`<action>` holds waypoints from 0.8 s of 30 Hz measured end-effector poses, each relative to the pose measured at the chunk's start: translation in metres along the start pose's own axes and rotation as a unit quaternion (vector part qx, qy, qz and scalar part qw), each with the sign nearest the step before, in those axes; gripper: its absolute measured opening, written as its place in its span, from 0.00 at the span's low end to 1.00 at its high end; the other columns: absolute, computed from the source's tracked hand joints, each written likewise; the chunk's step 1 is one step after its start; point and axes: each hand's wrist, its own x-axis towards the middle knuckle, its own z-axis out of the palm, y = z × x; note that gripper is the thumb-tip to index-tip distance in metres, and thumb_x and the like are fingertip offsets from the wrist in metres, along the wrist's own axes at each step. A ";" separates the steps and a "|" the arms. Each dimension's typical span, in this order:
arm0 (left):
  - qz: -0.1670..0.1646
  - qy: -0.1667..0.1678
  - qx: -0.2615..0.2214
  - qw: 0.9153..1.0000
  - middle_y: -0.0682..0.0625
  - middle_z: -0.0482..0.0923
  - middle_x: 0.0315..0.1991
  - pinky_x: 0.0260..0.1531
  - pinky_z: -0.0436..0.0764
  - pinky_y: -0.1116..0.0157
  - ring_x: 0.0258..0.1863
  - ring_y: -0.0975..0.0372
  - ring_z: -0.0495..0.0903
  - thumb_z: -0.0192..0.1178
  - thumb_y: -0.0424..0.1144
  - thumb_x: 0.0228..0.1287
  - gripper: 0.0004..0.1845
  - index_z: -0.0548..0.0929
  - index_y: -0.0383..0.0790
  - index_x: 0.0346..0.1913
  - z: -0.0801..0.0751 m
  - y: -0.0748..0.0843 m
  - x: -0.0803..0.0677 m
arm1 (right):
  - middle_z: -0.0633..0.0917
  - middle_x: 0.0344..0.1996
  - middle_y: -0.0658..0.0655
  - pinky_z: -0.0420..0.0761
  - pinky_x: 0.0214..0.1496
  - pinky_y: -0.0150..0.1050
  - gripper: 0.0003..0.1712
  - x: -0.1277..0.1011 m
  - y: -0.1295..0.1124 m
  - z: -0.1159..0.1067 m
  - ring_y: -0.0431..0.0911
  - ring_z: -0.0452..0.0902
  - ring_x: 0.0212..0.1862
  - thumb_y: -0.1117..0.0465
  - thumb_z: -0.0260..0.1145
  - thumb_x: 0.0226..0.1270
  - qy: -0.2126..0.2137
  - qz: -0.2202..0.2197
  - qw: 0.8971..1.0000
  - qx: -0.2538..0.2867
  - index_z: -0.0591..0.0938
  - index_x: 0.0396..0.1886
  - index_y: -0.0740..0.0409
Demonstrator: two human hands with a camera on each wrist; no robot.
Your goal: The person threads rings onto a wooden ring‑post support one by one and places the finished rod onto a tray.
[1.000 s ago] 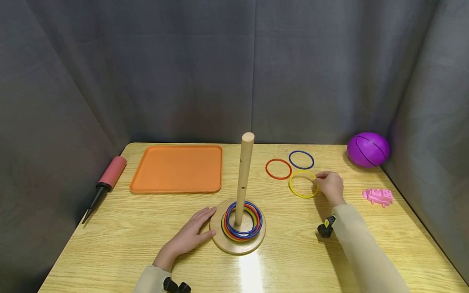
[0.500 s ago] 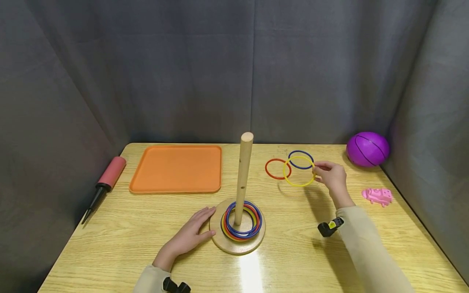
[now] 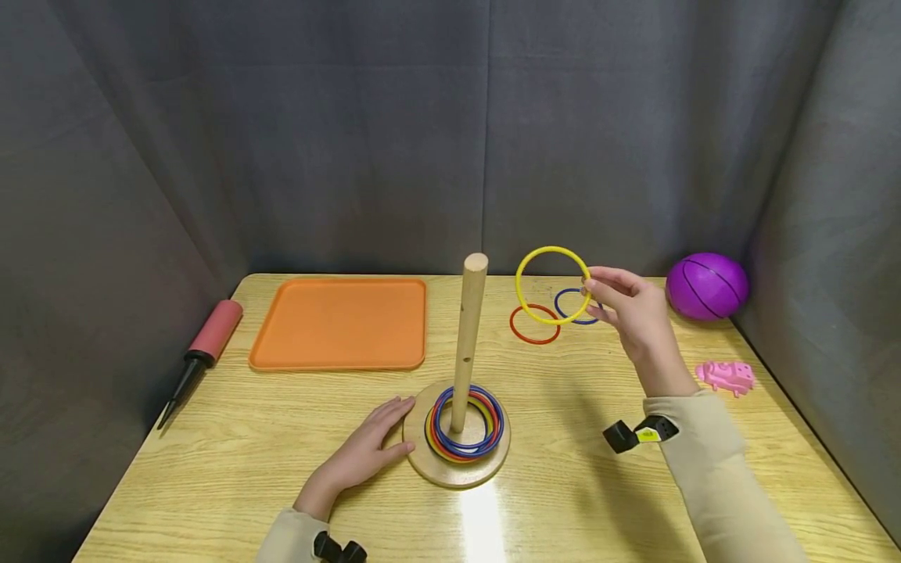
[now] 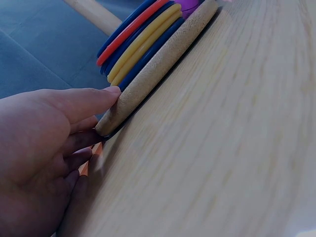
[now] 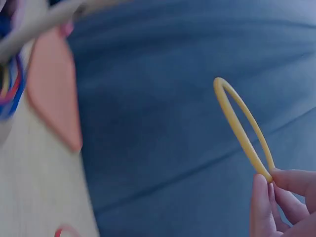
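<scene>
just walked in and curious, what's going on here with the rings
A person is at a wooden table with a ring-stacking peg. The right hand pinches a yellow ring in the air, up near the top of the peg and to its right. The left hand rests against the peg's round base, where several rings are stacked. A red ring and a blue ring lie on the table behind.
</scene>
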 end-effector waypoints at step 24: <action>-0.002 0.001 -0.001 1.000 0.42 0.55 0.76 0.72 0.53 0.40 0.77 0.46 0.49 0.60 0.51 0.67 0.38 0.59 0.42 0.75 0.000 0.001 -0.001 | 0.88 0.30 0.49 0.85 0.33 0.29 0.11 -0.049 -0.061 0.073 0.38 0.83 0.33 0.71 0.62 0.66 -0.141 -0.020 0.985 0.097 0.88 0.36 0.53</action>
